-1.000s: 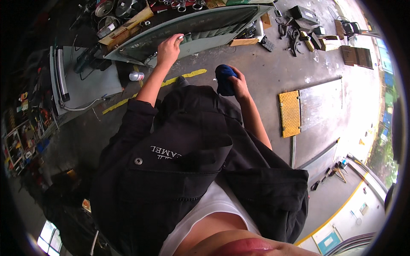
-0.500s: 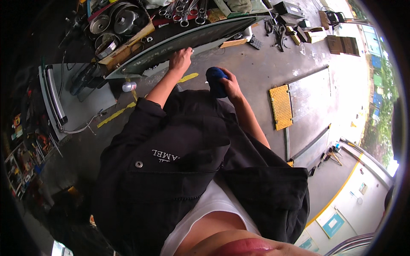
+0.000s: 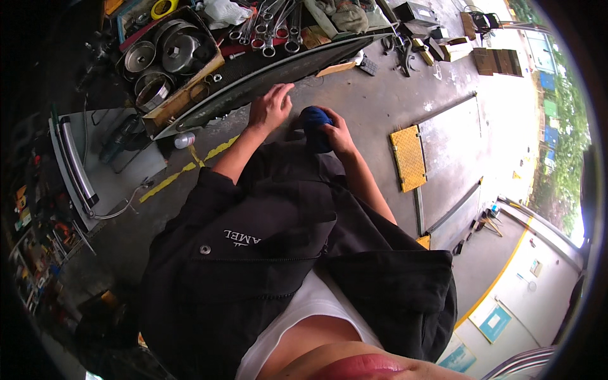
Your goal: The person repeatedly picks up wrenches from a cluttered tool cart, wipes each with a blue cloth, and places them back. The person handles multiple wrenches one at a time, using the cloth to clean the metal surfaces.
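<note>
Going by my remote view, progress so far: the dark blue bundle is up and secured in the right hand, not set down anywhere. Left hand looks free. What's left beyond that, I can't tell from this angle.

Bundle: rounded, longer than wide, matt and soft-looking, so I'd judge it's cloth. Lower part sits darker, in shade. Can't tell if it's a plain wad or wrapped round something.

Where: off the table, out from the middle of its near edge, above the floor and right by the front of the dark trousers.

Fingers: right ones closed round the bundle, thumb across it; far-side fingertips hidden from me. Left ones loosely stretched, thumb apart, nothing visible in them; that hand is just beside the bundle, not touching, in front of the dark panel along the near edge.

Also noting: wrenches behind the near edge, metal cups toward the near left corner, bottle just off that corner.
</note>
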A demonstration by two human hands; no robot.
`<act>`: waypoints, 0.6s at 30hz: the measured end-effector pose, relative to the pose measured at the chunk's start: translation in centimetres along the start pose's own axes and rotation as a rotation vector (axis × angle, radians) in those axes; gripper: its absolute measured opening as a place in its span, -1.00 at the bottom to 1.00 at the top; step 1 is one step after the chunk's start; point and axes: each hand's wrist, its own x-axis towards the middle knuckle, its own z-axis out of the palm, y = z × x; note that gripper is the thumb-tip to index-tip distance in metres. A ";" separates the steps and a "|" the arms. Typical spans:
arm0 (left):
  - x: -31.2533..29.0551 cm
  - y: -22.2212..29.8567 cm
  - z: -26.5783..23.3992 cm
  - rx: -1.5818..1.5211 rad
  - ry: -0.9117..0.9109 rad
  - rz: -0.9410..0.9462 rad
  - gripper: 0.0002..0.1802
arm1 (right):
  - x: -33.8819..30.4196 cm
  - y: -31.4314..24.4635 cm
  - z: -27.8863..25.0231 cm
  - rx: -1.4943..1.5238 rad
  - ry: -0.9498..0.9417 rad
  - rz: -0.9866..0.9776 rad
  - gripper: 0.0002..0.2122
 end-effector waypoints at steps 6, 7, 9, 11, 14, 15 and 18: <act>4.8 5.0 -5.3 0.105 0.276 0.082 -0.74 | 2.8 -1.9 -0.4 -0.031 -0.040 -0.060 -0.44; 5.8 5.2 -6.0 0.158 0.280 0.074 -0.75 | 3.3 -2.2 -0.5 -0.036 -0.045 -0.073 -0.44; 7.7 5.4 -6.9 0.271 0.308 0.031 -0.74 | 4.6 -3.1 -0.8 -0.101 -0.091 -0.139 -0.43; 9.3 5.1 -7.3 0.357 0.320 -0.024 -0.71 | 5.7 -4.0 -1.2 -0.123 -0.135 -0.188 -0.43; 11.4 4.2 -7.4 0.435 0.356 -0.089 -0.68 | 7.2 -5.4 -1.7 -0.107 -0.186 -0.225 -0.43; 11.9 3.8 -7.4 0.477 0.335 -0.097 -0.69 | 7.5 -6.0 -1.8 -0.114 -0.194 -0.231 -0.43; 13.0 3.5 -6.9 0.570 0.239 -0.149 -0.71 | 9.0 -6.3 -2.8 -0.151 -0.241 -0.245 -0.41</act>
